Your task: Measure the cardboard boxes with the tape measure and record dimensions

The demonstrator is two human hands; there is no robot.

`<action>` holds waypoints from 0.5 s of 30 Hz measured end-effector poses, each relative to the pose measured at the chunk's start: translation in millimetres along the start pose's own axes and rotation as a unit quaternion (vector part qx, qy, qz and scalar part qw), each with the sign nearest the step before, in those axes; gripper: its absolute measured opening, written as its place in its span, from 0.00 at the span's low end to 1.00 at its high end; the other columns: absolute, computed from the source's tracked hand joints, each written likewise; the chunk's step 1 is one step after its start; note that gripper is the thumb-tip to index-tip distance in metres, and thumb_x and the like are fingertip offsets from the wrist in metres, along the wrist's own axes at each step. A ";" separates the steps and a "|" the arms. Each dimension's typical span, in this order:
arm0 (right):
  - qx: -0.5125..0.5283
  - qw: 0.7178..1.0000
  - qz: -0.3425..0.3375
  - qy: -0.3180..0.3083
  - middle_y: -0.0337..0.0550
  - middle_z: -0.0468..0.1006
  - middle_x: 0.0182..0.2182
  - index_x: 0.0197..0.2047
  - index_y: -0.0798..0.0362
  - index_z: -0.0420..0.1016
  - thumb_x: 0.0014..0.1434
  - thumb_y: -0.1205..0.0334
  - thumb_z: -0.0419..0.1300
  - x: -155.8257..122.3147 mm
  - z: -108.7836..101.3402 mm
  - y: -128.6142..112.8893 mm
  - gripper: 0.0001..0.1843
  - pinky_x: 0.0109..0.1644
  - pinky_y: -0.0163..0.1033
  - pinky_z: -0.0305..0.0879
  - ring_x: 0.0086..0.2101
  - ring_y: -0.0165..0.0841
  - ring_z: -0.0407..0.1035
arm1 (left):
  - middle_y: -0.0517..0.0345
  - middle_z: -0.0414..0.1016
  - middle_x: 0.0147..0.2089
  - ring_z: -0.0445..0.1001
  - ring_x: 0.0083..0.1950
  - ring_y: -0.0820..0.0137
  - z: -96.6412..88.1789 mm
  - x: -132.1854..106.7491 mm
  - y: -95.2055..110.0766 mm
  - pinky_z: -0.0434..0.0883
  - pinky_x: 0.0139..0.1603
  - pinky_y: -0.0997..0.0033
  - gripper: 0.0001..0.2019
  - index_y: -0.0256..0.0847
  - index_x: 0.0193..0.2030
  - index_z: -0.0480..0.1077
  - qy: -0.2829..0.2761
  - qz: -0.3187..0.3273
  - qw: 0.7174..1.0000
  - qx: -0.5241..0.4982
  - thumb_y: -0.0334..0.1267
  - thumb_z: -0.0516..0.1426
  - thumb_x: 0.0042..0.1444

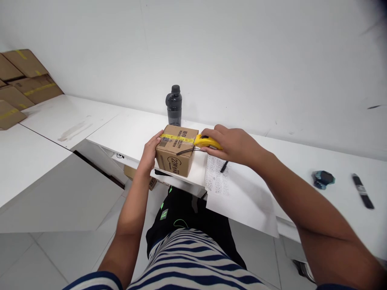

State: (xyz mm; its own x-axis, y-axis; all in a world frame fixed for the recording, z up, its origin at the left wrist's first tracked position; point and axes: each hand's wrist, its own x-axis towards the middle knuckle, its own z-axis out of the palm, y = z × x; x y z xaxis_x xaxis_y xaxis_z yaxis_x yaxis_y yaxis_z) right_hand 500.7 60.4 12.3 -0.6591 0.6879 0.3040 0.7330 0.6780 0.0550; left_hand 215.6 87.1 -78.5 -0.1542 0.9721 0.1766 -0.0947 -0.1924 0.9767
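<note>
A small brown cardboard box (176,155) sealed with yellow tape sits at the near edge of the white table (130,129). My left hand (150,153) grips its left side, fingers over the top edge. A yellow utility knife (207,142) is in my right hand (234,144), fingers closed round it. The knife's tip rests at the right end of the taped seam on the box top.
A dark bottle (173,105) stands behind the box. A printed sheet (238,193) with a black pen (224,166) lies to the right. Farther right lie a small teal object (323,179) and a black marker-like tool (363,191). Flattened cartons (21,84) are stacked far left.
</note>
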 end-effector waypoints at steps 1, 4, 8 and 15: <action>0.006 1.000 0.007 0.004 0.46 0.74 0.38 0.59 0.47 0.63 0.65 0.41 0.45 -3.7 -0.4 0.2 0.27 0.26 0.35 0.49 0.22 0.30 0.62 | 0.52 0.72 0.60 0.69 0.61 0.56 -0.3 -0.6 0.4 0.63 0.62 0.58 0.26 0.42 0.57 0.73 0.000 -0.001 1.000 0.001 0.48 0.59 0.51; 0.032 0.999 0.038 0.018 0.46 0.75 0.38 0.56 0.47 0.66 0.64 0.41 0.46 -17.7 2.6 4.2 0.26 0.26 0.35 0.53 0.24 0.32 0.65 | 0.52 0.71 0.62 0.69 0.60 0.56 -0.9 -3.0 1.7 0.64 0.62 0.59 0.26 0.43 0.57 0.73 -0.004 -0.003 1.000 0.000 0.48 0.59 0.51; 0.099 0.988 0.099 0.072 0.46 0.77 0.41 0.55 0.47 0.66 0.61 0.42 0.52 -41.5 17.0 15.6 0.25 0.31 0.38 0.62 0.32 0.37 0.72 | 0.52 0.75 0.58 0.72 0.57 0.58 3.0 2.6 -3.2 0.67 0.59 0.61 0.26 0.41 0.55 0.74 0.027 0.005 0.999 -0.024 0.46 0.59 0.49; 0.292 0.906 0.250 0.175 0.37 0.74 0.30 0.69 0.45 0.43 0.57 0.41 0.57 -67.1 57.1 19.9 0.43 0.31 0.45 0.67 0.27 0.38 0.69 | 0.49 0.68 0.61 0.67 0.62 0.57 61.2 18.2 -10.0 0.65 0.61 0.58 0.24 0.44 0.57 0.68 0.159 0.066 0.985 0.004 0.48 0.56 0.54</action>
State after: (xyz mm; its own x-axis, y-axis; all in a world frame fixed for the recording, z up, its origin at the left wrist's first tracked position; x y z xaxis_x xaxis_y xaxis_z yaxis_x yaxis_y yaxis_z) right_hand 549.9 42.5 -61.3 -0.0998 0.8919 0.4410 0.6440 0.3957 -0.6547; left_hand 274.0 114.9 -77.6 -0.4649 0.8476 0.2557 -0.0452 -0.3112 0.9493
